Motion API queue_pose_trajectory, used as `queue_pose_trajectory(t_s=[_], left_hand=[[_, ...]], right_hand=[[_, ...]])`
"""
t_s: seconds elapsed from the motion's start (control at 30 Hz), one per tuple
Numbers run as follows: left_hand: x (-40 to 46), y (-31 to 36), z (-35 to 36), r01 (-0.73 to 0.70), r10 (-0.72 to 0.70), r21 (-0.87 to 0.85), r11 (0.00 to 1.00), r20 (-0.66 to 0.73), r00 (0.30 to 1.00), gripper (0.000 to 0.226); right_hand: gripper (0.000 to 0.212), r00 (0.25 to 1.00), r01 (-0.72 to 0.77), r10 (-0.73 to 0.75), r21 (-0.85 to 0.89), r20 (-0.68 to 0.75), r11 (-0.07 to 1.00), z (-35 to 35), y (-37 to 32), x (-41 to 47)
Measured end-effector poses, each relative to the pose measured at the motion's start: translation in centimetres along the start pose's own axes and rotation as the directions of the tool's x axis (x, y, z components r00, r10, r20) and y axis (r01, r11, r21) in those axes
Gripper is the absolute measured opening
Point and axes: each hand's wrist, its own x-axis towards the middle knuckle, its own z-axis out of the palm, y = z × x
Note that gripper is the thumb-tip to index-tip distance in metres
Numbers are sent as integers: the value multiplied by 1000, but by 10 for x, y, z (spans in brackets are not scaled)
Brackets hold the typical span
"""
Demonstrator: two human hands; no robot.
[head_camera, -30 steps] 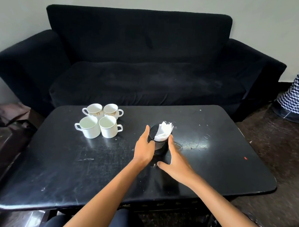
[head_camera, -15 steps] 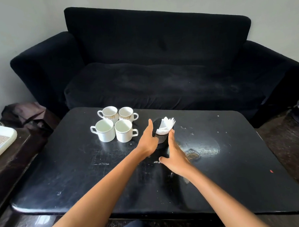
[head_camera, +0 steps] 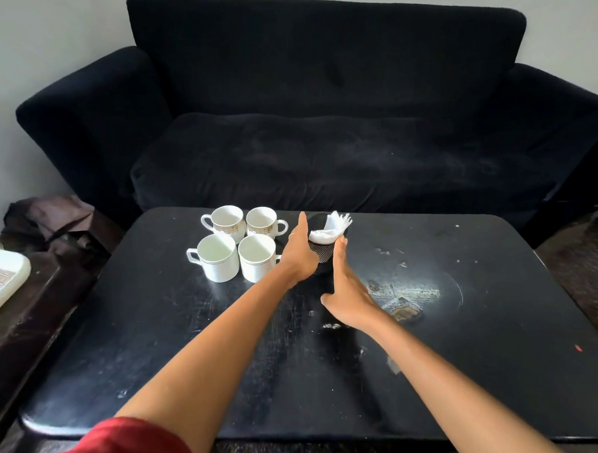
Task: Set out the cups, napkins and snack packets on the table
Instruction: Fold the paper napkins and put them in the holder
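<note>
Several white cups (head_camera: 236, 244) stand in a tight group at the back left of the black table (head_camera: 158, 335). Right of them stands a black mesh holder (head_camera: 323, 256) with white napkins (head_camera: 330, 229) sticking out of its top. My left hand (head_camera: 300, 252) lies against the holder's left side with straight fingers. My right hand (head_camera: 345, 292) reaches up to its right side, fingers straight, fingertips at the holder's rim. No snack packets are in view.
A black sofa (head_camera: 321, 139) runs along the far side of the table. At the left edge a white tray (head_camera: 1, 277) sits on a dark side surface, with a dark bag (head_camera: 50, 216) behind it. A worn patch (head_camera: 403, 297) marks the tabletop.
Both hands have slid the napkin holder further back on the table, closer to the cups. The camera has moved nearer and lower.
</note>
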Motion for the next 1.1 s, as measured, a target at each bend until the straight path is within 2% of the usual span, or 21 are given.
queue_pose_trajectory(t_s=[0.5,0.6,0.73,0.9,1.1], left_hand=[[25,0,-16,-1,4,66,998,-40,999,84],[23,-2,-18,-12,17,38,999,-124,992,82],[13,-5,-25,-29,29,-1,1000,-162,986,79],[-18,-6,-33,-107,108,19,994,-211,972,68],[-85,-14,-53,-166,175,60,984,-217,960,64]], right_hand=[[102,1000,0,-2,44,25,999,2,-18,28],[96,998,-3,12,123,-66,992,4,-18,28],[83,969,-5,61,227,-240,974,3,-17,19],[73,961,-9,59,183,-271,983,-2,-29,-2],[65,962,55,-14,144,-272,988,-6,-68,-44]])
